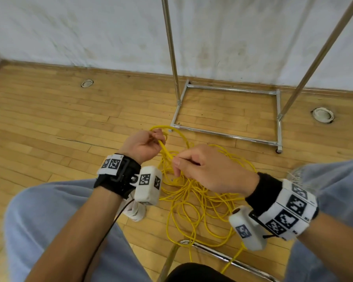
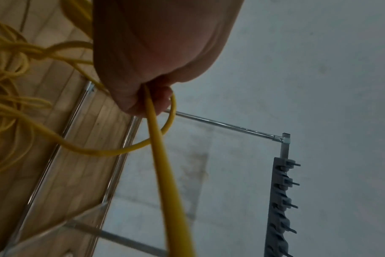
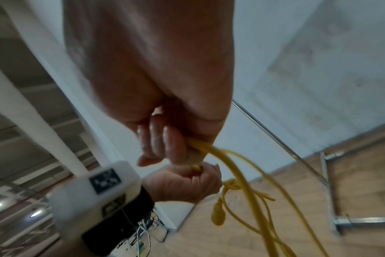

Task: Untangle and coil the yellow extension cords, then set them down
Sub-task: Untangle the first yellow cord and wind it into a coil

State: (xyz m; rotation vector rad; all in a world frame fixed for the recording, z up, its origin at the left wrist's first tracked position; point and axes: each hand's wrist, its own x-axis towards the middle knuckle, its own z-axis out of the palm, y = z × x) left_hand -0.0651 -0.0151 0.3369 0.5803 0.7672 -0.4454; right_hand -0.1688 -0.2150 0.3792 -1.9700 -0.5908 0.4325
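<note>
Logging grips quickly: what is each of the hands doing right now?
Left hand: closed, gripping a strand of the yellow extension cord.
Right hand: closed, pinching strands of the same cord above the tangle.

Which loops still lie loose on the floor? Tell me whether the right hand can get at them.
Probably yes: the right hand pinches yellow cord directly above the tangled pile, nothing between; it would have to release first.
</note>
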